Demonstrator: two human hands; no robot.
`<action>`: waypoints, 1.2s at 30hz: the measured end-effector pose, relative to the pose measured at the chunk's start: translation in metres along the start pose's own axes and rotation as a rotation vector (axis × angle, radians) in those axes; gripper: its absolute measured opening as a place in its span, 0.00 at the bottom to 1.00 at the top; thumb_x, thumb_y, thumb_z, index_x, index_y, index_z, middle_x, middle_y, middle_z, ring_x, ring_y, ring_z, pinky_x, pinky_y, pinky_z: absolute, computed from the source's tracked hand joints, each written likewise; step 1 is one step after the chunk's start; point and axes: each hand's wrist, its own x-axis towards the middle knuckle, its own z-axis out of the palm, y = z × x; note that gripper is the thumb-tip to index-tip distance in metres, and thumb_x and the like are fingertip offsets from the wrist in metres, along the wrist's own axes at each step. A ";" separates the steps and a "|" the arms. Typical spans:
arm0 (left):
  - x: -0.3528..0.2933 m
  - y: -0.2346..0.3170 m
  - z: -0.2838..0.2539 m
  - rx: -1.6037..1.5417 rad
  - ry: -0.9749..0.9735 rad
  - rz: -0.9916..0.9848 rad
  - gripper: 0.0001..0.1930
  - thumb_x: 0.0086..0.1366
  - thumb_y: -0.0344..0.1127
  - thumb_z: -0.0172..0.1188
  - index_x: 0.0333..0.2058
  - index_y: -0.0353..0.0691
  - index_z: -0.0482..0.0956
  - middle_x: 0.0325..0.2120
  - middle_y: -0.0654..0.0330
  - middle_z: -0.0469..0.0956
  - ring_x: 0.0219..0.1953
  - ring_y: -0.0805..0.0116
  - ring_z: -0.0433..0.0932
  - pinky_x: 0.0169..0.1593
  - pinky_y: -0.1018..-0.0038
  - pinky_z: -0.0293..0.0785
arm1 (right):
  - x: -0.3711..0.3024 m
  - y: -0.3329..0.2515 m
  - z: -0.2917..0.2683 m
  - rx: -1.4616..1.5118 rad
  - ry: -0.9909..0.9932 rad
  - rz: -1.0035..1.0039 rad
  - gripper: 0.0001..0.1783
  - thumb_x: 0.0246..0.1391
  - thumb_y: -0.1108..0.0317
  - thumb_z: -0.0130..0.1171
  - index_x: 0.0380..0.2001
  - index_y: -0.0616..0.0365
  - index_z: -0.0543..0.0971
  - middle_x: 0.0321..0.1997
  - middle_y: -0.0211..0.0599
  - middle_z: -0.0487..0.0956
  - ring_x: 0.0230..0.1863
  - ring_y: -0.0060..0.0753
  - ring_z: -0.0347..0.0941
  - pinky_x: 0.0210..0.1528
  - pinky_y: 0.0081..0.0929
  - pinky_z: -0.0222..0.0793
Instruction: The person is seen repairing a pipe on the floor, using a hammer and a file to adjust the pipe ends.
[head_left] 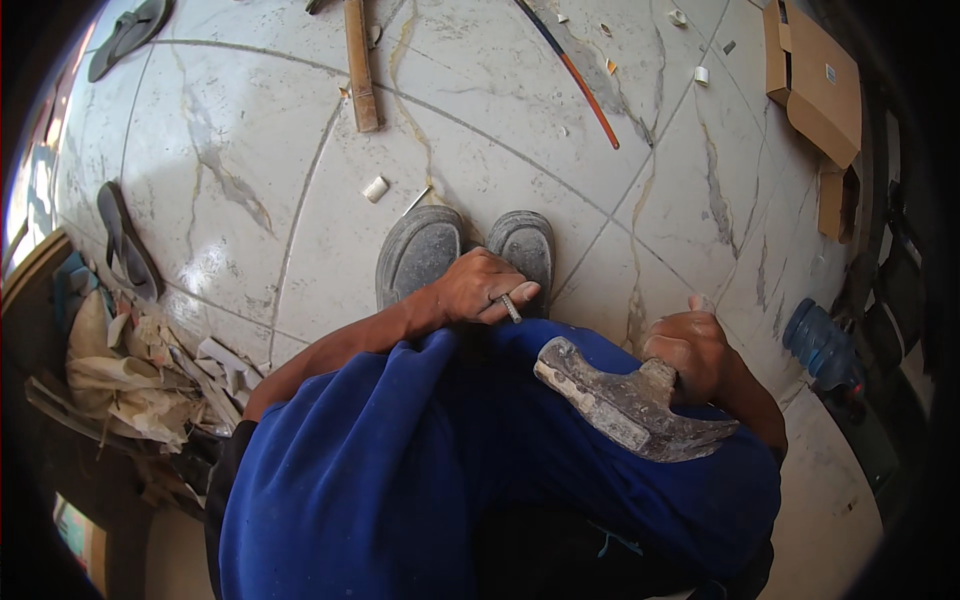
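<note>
My left hand (487,285) is closed in front of my knees, above the shoes. A short, ribbed metal rod (511,308) sticks out of its fist toward me; the rest of it is hidden by the fingers. To the right, my right hand (690,350) is wrapped round the handle of a hammer (630,400). The worn, dusty hammer head lies over my blue-clothed right thigh, its claw pointing right. Most of the handle is hidden by that hand.
Grey shoes (420,258) stand on marbled tiles. Ahead lie a wooden strip (361,70), a red-and-black rod (585,85) and small fragments. Sandals (128,245) and a scrap heap (140,385) are left; a cardboard box (815,85) and blue bottle (820,345) are right.
</note>
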 end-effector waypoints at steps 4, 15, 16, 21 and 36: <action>0.000 -0.001 0.000 0.033 0.023 0.089 0.19 0.66 0.31 0.49 0.15 0.40 0.62 0.10 0.58 0.60 0.11 0.58 0.63 0.18 0.62 0.58 | 0.011 0.005 0.014 -0.160 -0.130 0.070 0.21 0.48 0.57 0.66 0.31 0.63 0.70 0.21 0.41 0.74 0.19 0.35 0.75 0.18 0.28 0.71; 0.000 -0.002 0.001 0.012 0.040 0.093 0.19 0.66 0.32 0.49 0.14 0.39 0.63 0.09 0.57 0.60 0.12 0.58 0.64 0.18 0.62 0.59 | 0.012 -0.002 0.009 -0.176 -0.212 0.135 0.22 0.47 0.57 0.65 0.34 0.63 0.70 0.24 0.41 0.76 0.19 0.35 0.76 0.19 0.28 0.72; 0.000 -0.002 0.000 0.013 0.040 0.093 0.19 0.66 0.32 0.49 0.14 0.39 0.63 0.09 0.57 0.60 0.12 0.58 0.64 0.18 0.62 0.59 | 0.011 -0.002 0.008 -0.157 -0.185 0.113 0.22 0.46 0.57 0.65 0.33 0.63 0.69 0.23 0.41 0.75 0.19 0.35 0.75 0.19 0.28 0.72; -0.001 0.002 -0.001 -0.014 0.035 0.049 0.19 0.66 0.32 0.49 0.14 0.39 0.62 0.09 0.57 0.60 0.12 0.58 0.64 0.18 0.61 0.59 | 0.010 -0.005 -0.005 0.035 -0.032 -0.086 0.24 0.45 0.56 0.66 0.33 0.63 0.69 0.20 0.39 0.73 0.17 0.36 0.73 0.18 0.29 0.71; -0.004 -0.003 0.001 -0.007 0.027 0.017 0.19 0.64 0.33 0.52 0.13 0.39 0.67 0.10 0.54 0.66 0.14 0.54 0.68 0.19 0.61 0.63 | 0.013 0.006 0.015 -0.258 -0.187 0.055 0.20 0.46 0.58 0.63 0.31 0.62 0.70 0.22 0.38 0.73 0.21 0.34 0.75 0.20 0.28 0.72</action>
